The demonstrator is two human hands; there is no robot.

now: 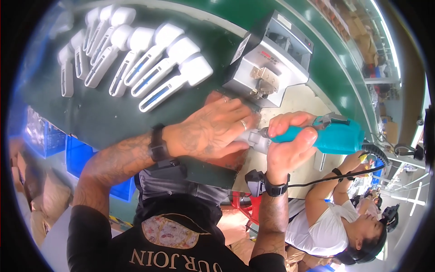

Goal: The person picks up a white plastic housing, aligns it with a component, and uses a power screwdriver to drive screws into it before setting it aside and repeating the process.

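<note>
My right hand (292, 149) is wrapped round a teal electric screwdriver (335, 135), which lies nearly level with its nose pointing left. Close to that nose, my left hand (213, 129) pinches a pale plastic part (258, 141) between thumb and fingers. Much of this part is hidden by the fingers, and I cannot tell whether the screwdriver bit touches it. Beyond the left hand, several white plastic handles with rounded heads (167, 88) lie in a fanned row on the dark green table mat (113, 120). Some of them show a blue strip in a long slot.
A silver and black screw feeder (272, 61) stands behind the screwdriver. The screwdriver's black cable (378, 152) curls off to the right. Blue bins (74, 154) sit below the table's left edge. A co-worker in a white shirt (321, 226) works at the right.
</note>
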